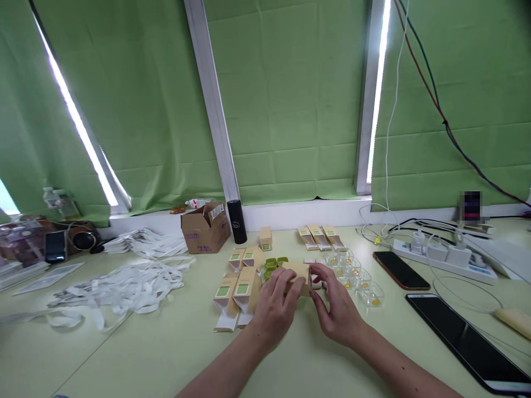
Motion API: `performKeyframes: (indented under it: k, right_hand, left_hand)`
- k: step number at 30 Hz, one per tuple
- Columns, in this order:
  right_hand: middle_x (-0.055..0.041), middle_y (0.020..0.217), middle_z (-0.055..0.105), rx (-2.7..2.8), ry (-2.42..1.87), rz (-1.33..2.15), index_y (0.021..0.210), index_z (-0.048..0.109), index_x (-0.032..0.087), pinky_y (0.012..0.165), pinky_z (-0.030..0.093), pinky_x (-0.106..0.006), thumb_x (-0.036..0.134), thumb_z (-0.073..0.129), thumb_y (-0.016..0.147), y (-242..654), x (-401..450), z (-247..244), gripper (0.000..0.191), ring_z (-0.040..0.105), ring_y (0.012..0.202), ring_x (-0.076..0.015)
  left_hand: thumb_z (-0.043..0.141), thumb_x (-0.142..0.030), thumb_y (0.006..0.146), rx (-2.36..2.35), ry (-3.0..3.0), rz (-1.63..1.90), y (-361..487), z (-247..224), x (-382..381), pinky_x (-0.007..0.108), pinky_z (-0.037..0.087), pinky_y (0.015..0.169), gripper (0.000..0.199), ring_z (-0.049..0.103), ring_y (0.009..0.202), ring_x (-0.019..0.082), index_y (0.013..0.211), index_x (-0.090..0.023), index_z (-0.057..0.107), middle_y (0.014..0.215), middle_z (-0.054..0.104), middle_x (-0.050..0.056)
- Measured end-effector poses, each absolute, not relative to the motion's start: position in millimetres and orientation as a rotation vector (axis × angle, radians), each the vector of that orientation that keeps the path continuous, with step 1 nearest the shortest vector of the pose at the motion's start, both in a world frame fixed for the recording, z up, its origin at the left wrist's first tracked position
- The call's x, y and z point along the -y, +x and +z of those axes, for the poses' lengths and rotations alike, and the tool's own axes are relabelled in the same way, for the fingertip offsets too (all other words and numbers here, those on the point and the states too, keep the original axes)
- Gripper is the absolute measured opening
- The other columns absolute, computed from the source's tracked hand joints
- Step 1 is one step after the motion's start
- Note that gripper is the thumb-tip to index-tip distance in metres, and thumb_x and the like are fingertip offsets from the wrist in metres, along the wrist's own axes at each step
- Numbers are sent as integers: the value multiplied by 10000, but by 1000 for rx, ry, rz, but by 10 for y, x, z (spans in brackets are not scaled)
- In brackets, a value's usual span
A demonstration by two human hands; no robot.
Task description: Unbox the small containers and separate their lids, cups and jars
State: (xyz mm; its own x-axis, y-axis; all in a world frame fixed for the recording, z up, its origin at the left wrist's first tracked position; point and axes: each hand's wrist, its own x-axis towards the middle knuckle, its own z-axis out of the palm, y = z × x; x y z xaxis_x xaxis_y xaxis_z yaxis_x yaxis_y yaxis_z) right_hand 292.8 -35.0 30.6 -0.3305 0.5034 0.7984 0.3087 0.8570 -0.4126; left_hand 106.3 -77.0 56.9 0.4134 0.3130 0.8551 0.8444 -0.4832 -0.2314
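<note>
A small tan carton (299, 271) is held between my two hands, just above the table. My left hand (277, 301) wraps over its left part. At the carton's right end, my right hand (334, 304) grips the edge between thumb and fingers. Several open cartons with green labels (242, 288) lie to the left of my left hand. Behind the held carton sit small green containers (271, 264), partly hidden. Clear plastic cups (365, 284) with yellow-orange centres are grouped right of my right hand.
White straps (124, 287) are heaped at left. A cardboard box (203, 231) and black cylinder (236, 222) stand at the back. More cartons (321, 237) lie behind my hands. Phones (401, 270), a tablet (464, 337) and a power strip (443, 258) are at right.
</note>
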Motion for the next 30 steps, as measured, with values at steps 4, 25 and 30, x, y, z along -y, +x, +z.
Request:
performKeyframes:
  k: [4, 25, 30]
  right_hand:
    - [-173, 1402, 543, 1958, -595, 219, 1493, 307, 233, 929, 613, -482, 155, 473, 965, 2919, 356, 297, 558, 661, 1100, -276]
    - [-170, 1385, 486, 1875, -606, 204, 1444, 349, 224, 831, 640, -423, 106, 534, 876, 2851, 304, 258, 609, 669, 1033, -244]
    - [-175, 1383, 496, 1878, -601, 227, 1430, 370, 226, 851, 634, -419, 152, 490, 955, 2896, 320, 310, 495, 661, 1061, -243]
  left_hand:
    - [571, -11, 919, 961, -2003, -975, 1068, 544, 768, 384, 559, 928, 344, 580, 1094, 242, 1232, -150, 595, 1105, 621, 121]
    - [490, -2, 899, 1093, -2047, -929, 1092, 530, 758, 409, 582, 890, 409, 587, 1145, 276, 1284, -137, 527, 1160, 620, 153]
    - [483, 5, 893, 1103, -2063, -926, 1064, 510, 749, 412, 582, 889, 419, 587, 1158, 285, 1288, -130, 519, 1174, 620, 161]
